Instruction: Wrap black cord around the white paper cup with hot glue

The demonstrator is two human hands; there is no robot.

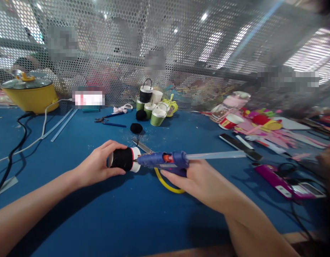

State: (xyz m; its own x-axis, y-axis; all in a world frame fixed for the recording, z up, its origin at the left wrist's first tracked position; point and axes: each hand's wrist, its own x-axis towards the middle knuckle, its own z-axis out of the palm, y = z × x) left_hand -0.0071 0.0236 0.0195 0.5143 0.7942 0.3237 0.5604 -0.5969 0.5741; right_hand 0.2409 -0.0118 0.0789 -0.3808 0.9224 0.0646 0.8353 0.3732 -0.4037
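My left hand (100,165) is closed round a small white paper cup (136,165), which lies on its side and is partly wrapped in black yarn (122,159) with a thin red line at the wrap's edge. A strand runs from it up to a black yarn ball (136,128). In my right hand (199,178) is a blue hot glue gun (165,160), its nozzle at the cup's wrapped edge; I cannot tell whether they touch. A clear glue stick (215,155) sticks out of its back. Beneath the gun lie scissors with a yellow handle (167,186), mostly hidden.
Behind stand several yarn-wrapped cups (158,116), near pliers (111,119). At left are a yellow pot (31,94), cables and loose glue sticks (63,125). Pink scraps (255,130), a phone (239,146) and a purple power strip (281,182) lie right. A perforated metal screen (122,46) rises behind.
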